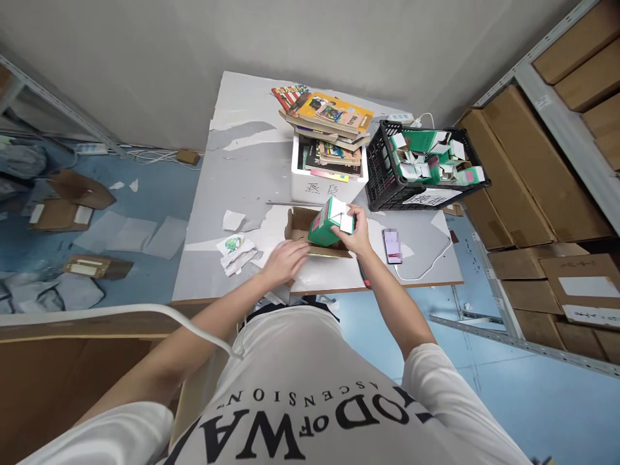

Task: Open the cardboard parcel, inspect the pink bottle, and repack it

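1. Gripping a green box (325, 223), my right hand (357, 234) holds it tilted above the open carton (301, 227) on the counter (252, 161).
2. My left hand (285, 259) lies flat and unclenched by the carton's near edge; I think it touches, but the view is too small.
3. Paper scraps (236, 250) lie left; a phone (391, 245) sits right.
4. Behind stand books (327, 132) and a crate (382, 174).

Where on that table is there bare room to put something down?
Bare patches: the far left of the table, beyond the paper scraps, and the near right corner past the phone. Crowded: books, black crate, and the open carton between both hands.
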`<state>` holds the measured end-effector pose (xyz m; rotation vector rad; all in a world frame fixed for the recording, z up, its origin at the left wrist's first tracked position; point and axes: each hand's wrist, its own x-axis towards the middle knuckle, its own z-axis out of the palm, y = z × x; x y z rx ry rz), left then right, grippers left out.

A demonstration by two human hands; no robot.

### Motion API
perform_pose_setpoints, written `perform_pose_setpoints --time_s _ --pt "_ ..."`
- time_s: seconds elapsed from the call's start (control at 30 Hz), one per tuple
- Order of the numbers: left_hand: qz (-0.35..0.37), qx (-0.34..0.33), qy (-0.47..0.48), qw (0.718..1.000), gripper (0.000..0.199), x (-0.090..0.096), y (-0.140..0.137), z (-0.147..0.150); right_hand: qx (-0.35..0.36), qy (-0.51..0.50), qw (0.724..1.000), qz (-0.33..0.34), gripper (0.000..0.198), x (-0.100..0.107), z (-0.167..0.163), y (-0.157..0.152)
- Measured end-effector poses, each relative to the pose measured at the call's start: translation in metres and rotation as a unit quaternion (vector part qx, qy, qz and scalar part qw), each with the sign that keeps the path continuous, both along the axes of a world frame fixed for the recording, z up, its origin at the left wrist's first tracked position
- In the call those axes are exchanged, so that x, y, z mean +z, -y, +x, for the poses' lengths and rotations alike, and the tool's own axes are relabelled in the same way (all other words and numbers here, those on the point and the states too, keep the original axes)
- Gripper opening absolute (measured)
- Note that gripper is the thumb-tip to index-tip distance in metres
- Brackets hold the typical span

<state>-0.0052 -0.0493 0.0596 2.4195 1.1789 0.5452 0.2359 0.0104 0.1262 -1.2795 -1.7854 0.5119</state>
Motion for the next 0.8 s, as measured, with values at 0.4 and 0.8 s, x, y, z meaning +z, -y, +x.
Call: perform_pose_setpoints --time_s 0.4,0.8 --pt "-0.003 0.051 -0.18 0.982 0.057 -0.029 -0.023 0.055 -0.028 -0.017 0.995 0.091 0.056 0.082 0.029 0.02" --pt "-0.066 0.057 -0.123 0.989 0.075 -0.016 -0.083 0.039 0.06 0.009 0.998 0.019 0.048 -0.014 0.016 0.086"
